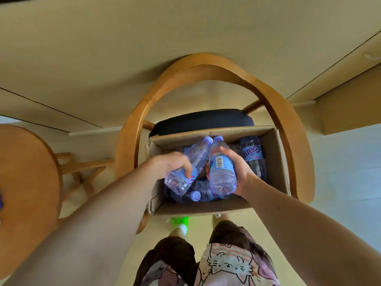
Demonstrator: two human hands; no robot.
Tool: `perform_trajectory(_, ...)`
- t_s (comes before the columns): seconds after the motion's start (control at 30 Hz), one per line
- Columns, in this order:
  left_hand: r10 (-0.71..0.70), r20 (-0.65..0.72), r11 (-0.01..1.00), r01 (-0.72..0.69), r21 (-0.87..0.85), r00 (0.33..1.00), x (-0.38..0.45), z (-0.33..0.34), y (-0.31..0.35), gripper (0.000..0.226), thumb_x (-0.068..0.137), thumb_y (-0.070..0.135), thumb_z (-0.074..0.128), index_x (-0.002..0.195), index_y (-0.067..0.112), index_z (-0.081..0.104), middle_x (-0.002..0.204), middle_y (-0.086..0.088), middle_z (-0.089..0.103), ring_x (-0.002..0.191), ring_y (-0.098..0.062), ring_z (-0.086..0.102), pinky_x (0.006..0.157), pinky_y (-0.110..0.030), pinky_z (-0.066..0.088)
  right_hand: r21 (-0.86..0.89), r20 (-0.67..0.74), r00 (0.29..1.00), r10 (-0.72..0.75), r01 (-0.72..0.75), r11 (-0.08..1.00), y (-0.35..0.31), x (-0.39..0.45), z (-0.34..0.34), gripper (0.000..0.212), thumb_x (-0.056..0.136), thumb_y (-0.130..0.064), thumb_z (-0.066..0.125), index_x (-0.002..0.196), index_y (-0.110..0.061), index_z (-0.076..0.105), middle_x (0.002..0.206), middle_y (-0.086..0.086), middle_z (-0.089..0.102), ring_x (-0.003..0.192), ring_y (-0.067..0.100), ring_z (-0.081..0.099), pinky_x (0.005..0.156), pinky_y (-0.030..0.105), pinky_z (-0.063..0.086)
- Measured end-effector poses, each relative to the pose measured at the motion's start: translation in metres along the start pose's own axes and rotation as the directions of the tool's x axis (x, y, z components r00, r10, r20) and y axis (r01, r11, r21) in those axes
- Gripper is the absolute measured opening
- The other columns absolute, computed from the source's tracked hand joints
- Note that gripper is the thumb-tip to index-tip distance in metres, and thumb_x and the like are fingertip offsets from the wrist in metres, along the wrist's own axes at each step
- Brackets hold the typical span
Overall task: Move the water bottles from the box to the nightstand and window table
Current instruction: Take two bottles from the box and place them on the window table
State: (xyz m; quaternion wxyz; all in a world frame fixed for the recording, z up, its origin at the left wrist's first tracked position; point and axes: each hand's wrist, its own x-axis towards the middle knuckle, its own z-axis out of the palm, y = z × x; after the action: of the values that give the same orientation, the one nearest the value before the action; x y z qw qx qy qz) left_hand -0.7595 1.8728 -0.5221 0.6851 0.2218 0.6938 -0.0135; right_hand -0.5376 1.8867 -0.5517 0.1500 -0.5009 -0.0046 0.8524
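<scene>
bottles fill the cardboard box (276, 162) on the wooden chair (206, 69), and above it we hold two. our left hand (171, 164) has its fingers clamped on one bottle (191, 162); our right hand (239, 168) grips another bottle (221, 172), caps pointing toward the chair back. more bottles (252, 155) lie inside the box.
</scene>
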Motion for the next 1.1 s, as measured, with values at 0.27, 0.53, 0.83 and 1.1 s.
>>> perform_trajectory(0.27,0.209,0.078,0.959,-0.189,-0.210,0.975,-0.074,-0.007,0.036,0.042,0.042,-0.005,0.062,0.074,0.019,0.074,0.079,-0.014,0.074,0.068,-0.032,0.074,0.064,-0.041,0.063,0.004,0.094,0.983,-0.160,0.160,0.987,0.001,-0.064,0.040,0.048,0.084,-0.044,0.076,0.110,-0.004,0.071,0.094,0.016,0.068,0.078,0.029,0.068,0.075,0.042,0.058)
perform_trajectory(0.53,0.560,0.214,0.828,-0.533,-0.174,0.800,-0.164,0.014,0.103,0.038,0.079,0.010,0.084,0.114,0.010,0.066,0.097,-0.016,0.077,0.079,-0.030,0.076,0.067,-0.040,0.063,0.074,0.157,0.827,-0.539,0.535,0.842,-0.011,-0.167,0.078,0.038,0.093,-0.036,0.067,0.109,-0.001,0.068,0.094,0.019,0.069,0.076,0.031,0.069,0.072,0.040,0.058)
perform_trajectory(0.83,0.790,0.272,0.600,-0.785,-0.156,0.550,-0.260,0.111,0.152,0.054,0.059,0.017,0.091,0.105,0.009,0.064,0.084,-0.019,0.073,0.076,-0.035,0.072,0.075,-0.048,0.060,0.214,0.127,0.568,-0.813,0.785,0.582,-0.001,-0.298,0.053,0.041,0.090,-0.040,0.075,0.110,-0.004,0.069,0.101,0.021,0.069,0.089,0.035,0.072,0.080,0.046,0.059)
perform_trajectory(1.1,0.825,0.350,0.472,-0.882,0.007,0.444,-0.327,0.251,0.173,0.021,0.071,0.006,0.085,0.084,0.010,0.069,0.084,-0.021,0.072,0.076,-0.035,0.071,0.079,-0.052,0.061,0.172,-0.069,0.327,-0.943,0.935,0.311,0.043,-0.417,-0.025,0.040,0.086,-0.040,0.079,0.113,-0.016,0.061,0.088,0.013,0.066,0.075,0.027,0.071,0.068,0.039,0.060)
